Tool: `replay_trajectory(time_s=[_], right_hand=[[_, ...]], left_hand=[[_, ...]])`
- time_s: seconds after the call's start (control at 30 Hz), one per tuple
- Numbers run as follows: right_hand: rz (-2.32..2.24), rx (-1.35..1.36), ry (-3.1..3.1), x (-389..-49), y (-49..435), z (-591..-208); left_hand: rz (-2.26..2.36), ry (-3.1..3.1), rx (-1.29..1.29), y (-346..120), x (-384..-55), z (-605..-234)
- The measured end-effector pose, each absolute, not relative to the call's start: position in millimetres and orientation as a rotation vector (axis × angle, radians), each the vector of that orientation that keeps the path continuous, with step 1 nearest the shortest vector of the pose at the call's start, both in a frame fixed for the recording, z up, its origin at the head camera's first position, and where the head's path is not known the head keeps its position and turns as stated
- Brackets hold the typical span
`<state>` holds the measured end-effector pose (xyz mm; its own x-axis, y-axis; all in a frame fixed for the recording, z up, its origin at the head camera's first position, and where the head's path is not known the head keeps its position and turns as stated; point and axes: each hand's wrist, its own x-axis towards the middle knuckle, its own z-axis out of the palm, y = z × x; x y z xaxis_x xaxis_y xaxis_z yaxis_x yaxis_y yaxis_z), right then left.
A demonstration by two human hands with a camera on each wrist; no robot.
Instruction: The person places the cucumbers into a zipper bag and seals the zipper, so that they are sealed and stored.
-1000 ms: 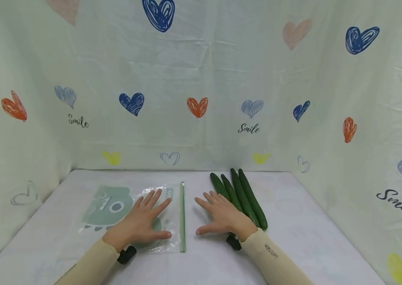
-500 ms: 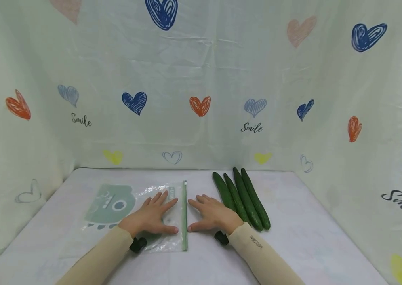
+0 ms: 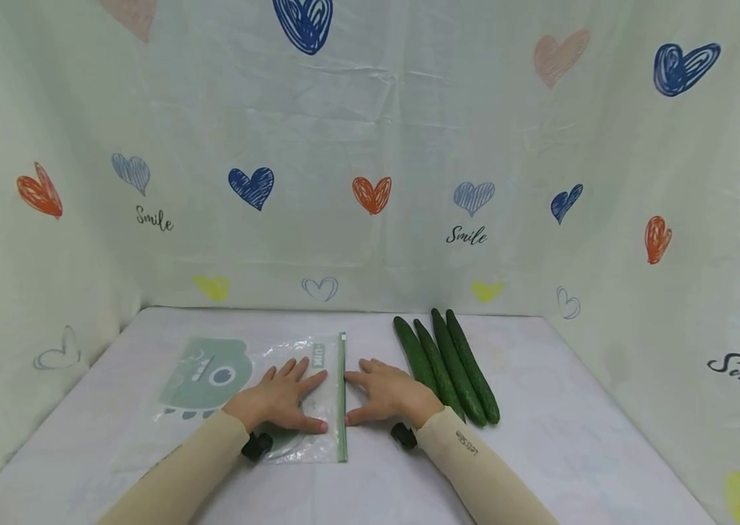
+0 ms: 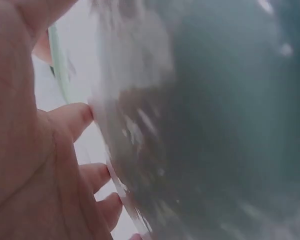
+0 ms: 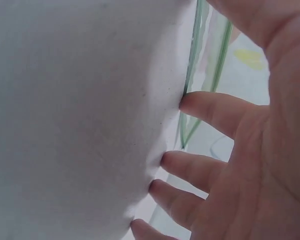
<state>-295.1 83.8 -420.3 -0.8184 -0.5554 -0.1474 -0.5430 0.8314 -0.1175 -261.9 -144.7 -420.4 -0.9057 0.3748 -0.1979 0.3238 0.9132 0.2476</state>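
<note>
Clear, pale-green-printed plastic bag (image 3: 245, 364), lying flat left of the tabletop's (image 3: 566, 445) centre, its narrow green closure strip (image 3: 343, 437) running between near and far edges. The left hand (image 3: 283, 397) touches the film, fingers spread apart; the right hand (image 3: 391, 395), fingers likewise apart and clamped on nothing, touches the tabletop right of the strip, its thumb and index so close that, from where I stand, contact cannot be told. Four long dark green cucumbers (image 3: 458, 367) lie side by side toward the far edge, right of centre. Probable faults: the thin film may wrinkle or skid if the left hand presses sideways; the strip may kink if the right hand pushes into it; the rounded cucumbers could roll toward the right edge if the cream right sleeve (image 3: 484, 467) nudges their near ends.
</note>
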Motion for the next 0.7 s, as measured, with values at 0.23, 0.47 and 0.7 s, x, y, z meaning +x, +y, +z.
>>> replay_trajectory(time_s=[0.23,0.47,0.7], right_hand=[[-0.113,-0.82,2.83,-296.6,81.6,-420.0],[-0.127,-0.836,2.811,-295.9,80.9,-417.9],[-0.123,-0.814,2.808,-294.7,80.7,-417.4]], left_hand=[[0.316,2.816,0.537,-157.2,-259.2,-415.7],[0.331,2.814,0.532,-171.2,-254.2,-414.6],[0.488,2.859,0.556,-172.2,-257.0,-415.2]])
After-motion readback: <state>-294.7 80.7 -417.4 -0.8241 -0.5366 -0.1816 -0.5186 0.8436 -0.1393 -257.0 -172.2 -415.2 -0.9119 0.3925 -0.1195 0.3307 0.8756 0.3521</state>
